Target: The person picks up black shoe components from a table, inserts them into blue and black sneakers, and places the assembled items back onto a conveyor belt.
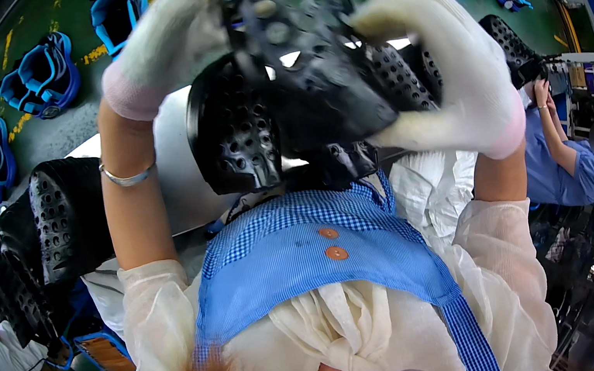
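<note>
In the head view we hold a black perforated shoe [303, 35] up close in front of us, sole side toward the camera, studded with small round bumps and holes. Our left hand [166, 38], in a white knit glove with a pink cuff, closes around the shoe's upper left end, fingers curled over its edge. Our right hand [450, 65], gloved the same way, clamps the shoe's right side, thumb pressed against the sole. A thin metal bracelet [127, 178] circles the left forearm below the shoe.

Just under the held shoe lies a second black perforated shoe [233, 129], partly hidden by it, resting on a pale work surface [176, 166]. Well to the left of the held shoe, a row of more black shoes [46, 235] stands stacked. Below the shoe we see our blue checked apron [308, 254] with two round buttons. Above and to both sides of the shoe, blue shoe parts [43, 75] lie on a green floor [48, 15]. Far right of the shoe, another person in a blue shirt [565, 168] bends over a machine.
</note>
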Demonstrator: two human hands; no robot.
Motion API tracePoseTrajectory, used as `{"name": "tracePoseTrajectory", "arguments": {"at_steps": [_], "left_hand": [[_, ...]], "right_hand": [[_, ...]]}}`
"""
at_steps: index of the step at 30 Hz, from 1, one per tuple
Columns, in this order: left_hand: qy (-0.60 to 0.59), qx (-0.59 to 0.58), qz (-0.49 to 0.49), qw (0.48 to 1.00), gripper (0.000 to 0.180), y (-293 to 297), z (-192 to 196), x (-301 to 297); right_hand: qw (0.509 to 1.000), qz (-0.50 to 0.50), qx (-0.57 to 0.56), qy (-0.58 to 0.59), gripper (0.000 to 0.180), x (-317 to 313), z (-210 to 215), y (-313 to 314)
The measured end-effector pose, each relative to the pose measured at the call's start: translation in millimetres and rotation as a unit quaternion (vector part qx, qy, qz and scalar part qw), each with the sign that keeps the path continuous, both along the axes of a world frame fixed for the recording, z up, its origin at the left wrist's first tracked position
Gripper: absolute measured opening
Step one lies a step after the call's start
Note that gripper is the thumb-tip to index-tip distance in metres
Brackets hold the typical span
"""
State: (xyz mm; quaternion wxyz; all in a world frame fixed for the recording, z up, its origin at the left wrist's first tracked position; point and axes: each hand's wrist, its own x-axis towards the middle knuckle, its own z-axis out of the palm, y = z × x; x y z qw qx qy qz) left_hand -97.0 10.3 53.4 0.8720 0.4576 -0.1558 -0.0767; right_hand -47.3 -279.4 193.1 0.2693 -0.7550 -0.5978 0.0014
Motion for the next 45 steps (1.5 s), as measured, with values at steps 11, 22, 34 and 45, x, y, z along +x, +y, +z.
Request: {"name": "tracePoseTrajectory", "arguments": {"at_steps": [11, 22, 34, 45], "left_hand": [[0.014, -0.095, 0.155, 0.983, 0.049, -30.7, 22.2, -1.0], [0.091, -0.005, 0.39, 0.916, 0.024, -33.6, -21.5, 33.5], [0.154, -0.027, 0.353, 0.922, 0.04, -36.1, -36.7, 55.0], [0.024, 0.517, 0.331, 0.789, 0.048, -26.3, -70.2, 47.8]], "right_hand": [[0.989, -0.032, -0.039, 0.142, 0.05, 36.1, -50.7, 66.7], [0.988, -0.1, -0.113, 0.022, 0.051, 57.3, -88.9, 96.5], [0.973, -0.14, -0.18, 0.035, 0.04, 77.4, -91.5, 102.0], [0.939, -0.088, -0.309, 0.123, 0.046, 136.7, -76.1, 102.5]]}}
